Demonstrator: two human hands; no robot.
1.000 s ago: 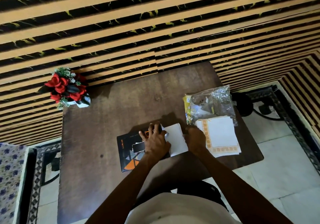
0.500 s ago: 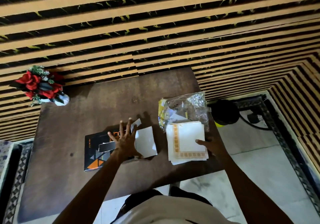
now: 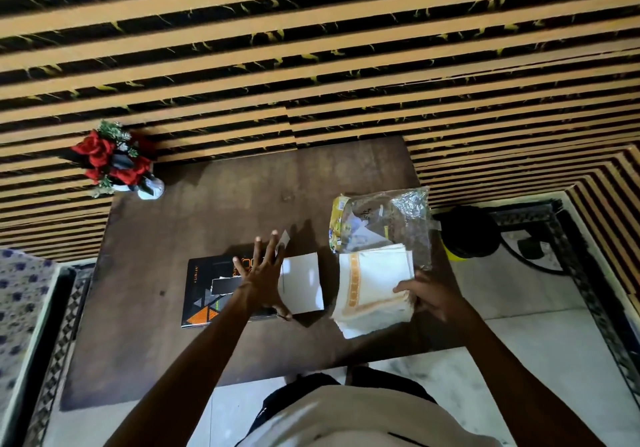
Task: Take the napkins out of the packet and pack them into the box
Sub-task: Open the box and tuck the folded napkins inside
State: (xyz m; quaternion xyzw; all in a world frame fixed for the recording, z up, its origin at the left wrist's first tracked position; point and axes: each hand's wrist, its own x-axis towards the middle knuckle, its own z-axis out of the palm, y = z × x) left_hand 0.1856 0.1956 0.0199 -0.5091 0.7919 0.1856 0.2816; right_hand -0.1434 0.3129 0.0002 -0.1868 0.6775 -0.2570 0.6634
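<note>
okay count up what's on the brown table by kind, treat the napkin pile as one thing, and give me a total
Box: 1
Napkin stack: 1
Plastic packet: 1
Flower vase: 1
Total: 4

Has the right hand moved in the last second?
Yes. The right hand has left the box at the table's middle and gone right to the napkins beside the packet, gripping their near corner.

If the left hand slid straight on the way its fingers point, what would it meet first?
Probably nothing soon: the left hand lies flat on the box, fingers aimed at the far edge of the table; the way looks free, though depth is unclear.
</note>
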